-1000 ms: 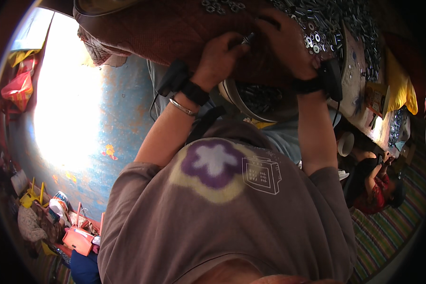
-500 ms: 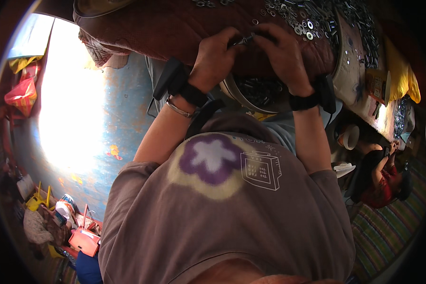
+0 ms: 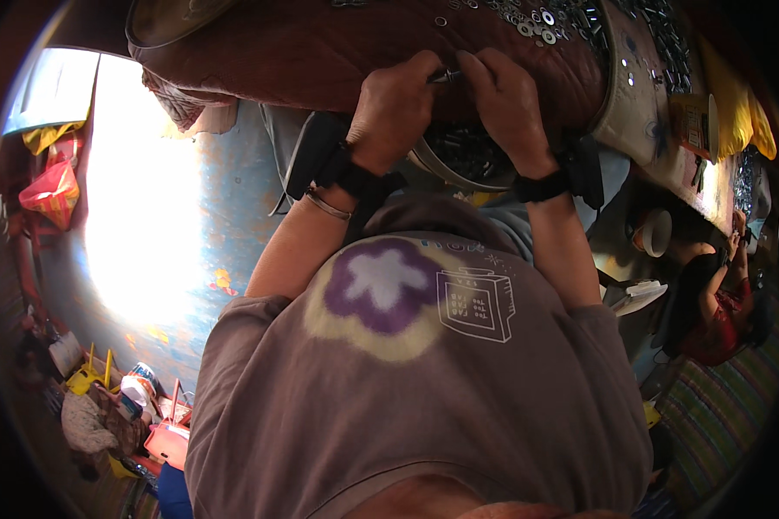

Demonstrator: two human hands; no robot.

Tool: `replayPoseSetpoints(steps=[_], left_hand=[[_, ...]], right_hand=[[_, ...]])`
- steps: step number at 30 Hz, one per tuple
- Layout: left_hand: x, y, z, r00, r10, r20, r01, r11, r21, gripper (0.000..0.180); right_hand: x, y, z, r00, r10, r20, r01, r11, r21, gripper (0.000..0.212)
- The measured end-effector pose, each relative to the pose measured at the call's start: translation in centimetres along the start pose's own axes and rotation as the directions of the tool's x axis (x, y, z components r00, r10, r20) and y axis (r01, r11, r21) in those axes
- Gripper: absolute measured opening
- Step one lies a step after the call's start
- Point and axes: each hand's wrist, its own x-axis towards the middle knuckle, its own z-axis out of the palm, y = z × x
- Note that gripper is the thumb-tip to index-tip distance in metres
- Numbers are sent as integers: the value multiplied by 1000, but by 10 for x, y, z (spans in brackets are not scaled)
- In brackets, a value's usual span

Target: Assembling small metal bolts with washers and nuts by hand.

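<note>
Above the brown cloth (image 3: 312, 65), my two hands meet fingertip to fingertip. My left hand (image 3: 392, 111) is closed in a pinch around a small metal bolt (image 3: 446, 76), whose shank sticks out toward the right. My right hand (image 3: 506, 104) has its thumb and fingers pressed together at the bolt's free end. Whatever lies between those right fingertips is too small to make out. Loose metal washers (image 3: 537, 26) lie on the cloth beyond my right hand. Below the hands, a round container (image 3: 459, 177) holds many dark metal pieces.
A metal basin (image 3: 160, 39) rests at the far left of the cloth. To the right, more metal pieces (image 3: 666, 65) lie near a tub (image 3: 694, 125) and yellow fabric (image 3: 731, 117). Another person (image 3: 718, 311) in red sits at the far right.
Both hands stay together at the bolt, and my right fingers have closed in more tightly around its end. The surroundings have shifted slightly in the view.
</note>
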Motion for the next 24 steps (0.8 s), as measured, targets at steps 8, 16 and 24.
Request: replayPoseSetpoints(steps=[8, 16, 24], left_hand=[[5, 13, 4, 999, 44, 19, -43, 998, -45, 19], [11, 55, 14, 997, 76, 27, -69, 977, -200, 9], [12, 53, 13, 980, -136, 144, 189, 856, -481, 6]], right_hand=[[-9, 4, -15, 997, -58, 50, 45, 970, 239, 28], [-6, -1, -46, 998, -62, 34, 38, 878, 477, 36], [-61, -11, -34, 963, -254, 89, 31, 434, 900, 60]])
